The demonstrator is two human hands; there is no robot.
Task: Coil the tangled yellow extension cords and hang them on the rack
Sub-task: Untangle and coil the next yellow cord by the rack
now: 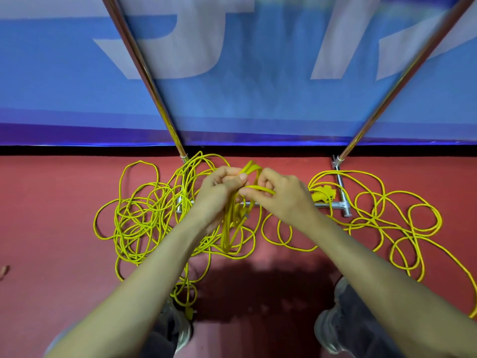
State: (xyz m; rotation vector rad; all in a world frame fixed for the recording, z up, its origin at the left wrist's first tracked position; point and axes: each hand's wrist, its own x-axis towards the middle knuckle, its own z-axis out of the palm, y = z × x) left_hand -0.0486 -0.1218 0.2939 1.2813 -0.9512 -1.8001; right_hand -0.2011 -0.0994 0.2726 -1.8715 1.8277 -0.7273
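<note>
Tangled yellow extension cords lie on the red floor in two heaps, a dense one at the left (144, 215) and looser loops at the right (382, 218). My left hand (219, 192) grips a small bundle of coiled loops (229, 228) that hangs down from it. My right hand (281, 195) pinches a strand of the same cord (260, 187) right beside the left hand. A yellow plug block (324, 195) lies by the rack's foot. The metal rack (327, 204) stands ahead, its two poles rising up and outward.
A blue and white banner wall (232, 73) stands right behind the rack. My two shoes (338, 321) are at the bottom edge, the left one (180, 329) next to a yellow plug (189, 312). Cord loops cross the rack's base bar.
</note>
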